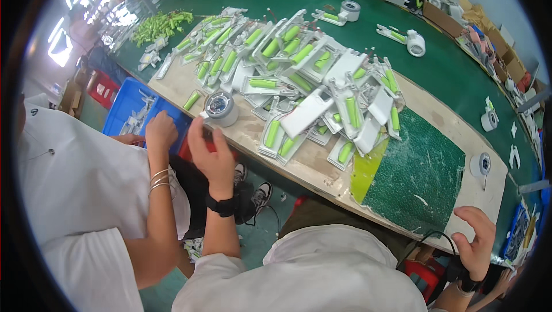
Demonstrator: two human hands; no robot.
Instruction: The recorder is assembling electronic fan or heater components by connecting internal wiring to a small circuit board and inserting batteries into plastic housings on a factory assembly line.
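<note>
My left hand (211,160) is raised at the table's near edge with its fingers apart. Just beyond its fingertips stands a round white-and-grey device head (224,111) with a dark patterned top; whether a finger touches it I cannot tell. My right hand (476,240) hovers over the near right edge, thumb and fingers spread, nothing in it. Farther in from that hand is another round white head (479,164) with a thin dark stem. Between the hands lies a heap of white plastic housings (307,111) fitted with green cylindrical cells and thin wires.
A co-worker's hand (161,132) is over a blue bin (118,108) of white parts at left. A green mat (420,168) covers part of the table. Loose green cells (164,26) are piled at far left. Cardboard boxes (443,19) line the far side.
</note>
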